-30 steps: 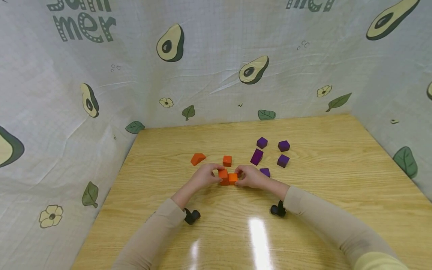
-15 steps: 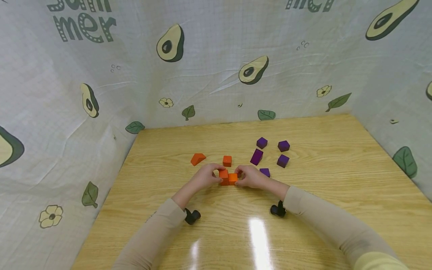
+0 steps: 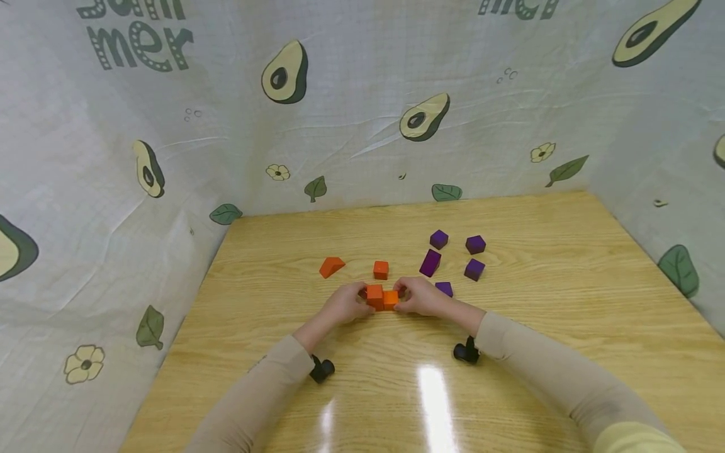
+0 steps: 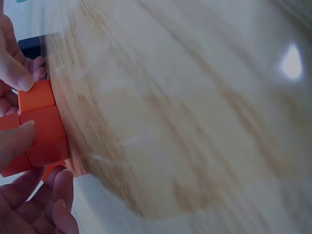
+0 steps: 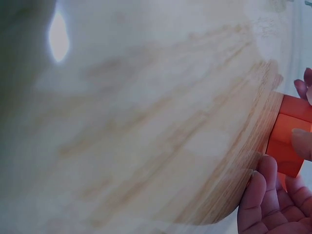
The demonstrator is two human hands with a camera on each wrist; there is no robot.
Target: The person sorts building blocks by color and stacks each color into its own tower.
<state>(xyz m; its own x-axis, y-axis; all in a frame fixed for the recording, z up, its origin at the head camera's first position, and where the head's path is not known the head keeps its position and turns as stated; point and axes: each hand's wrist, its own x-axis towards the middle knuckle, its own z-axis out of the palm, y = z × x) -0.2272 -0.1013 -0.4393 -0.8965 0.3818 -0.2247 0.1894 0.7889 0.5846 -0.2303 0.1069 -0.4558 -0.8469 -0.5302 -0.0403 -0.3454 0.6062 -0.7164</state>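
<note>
The left hand (image 3: 345,303) pinches the red-orange block (image 3: 375,293), the right hand (image 3: 421,297) the orange cube (image 3: 391,300), seemingly to press them flush.

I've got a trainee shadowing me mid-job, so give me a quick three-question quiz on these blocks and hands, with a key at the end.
1. Count: how many purple blocks show in the head view?

2. True or false: the right hand is holding a purple block.

3. Choose one: in the head view, the slant-sided orange block lies
A) to the right of every purple block
B) to the left of every purple block
C) in among the purple blocks

Key:
1. Five.
2. False; it pinches an orange cube.
3. B.
</note>
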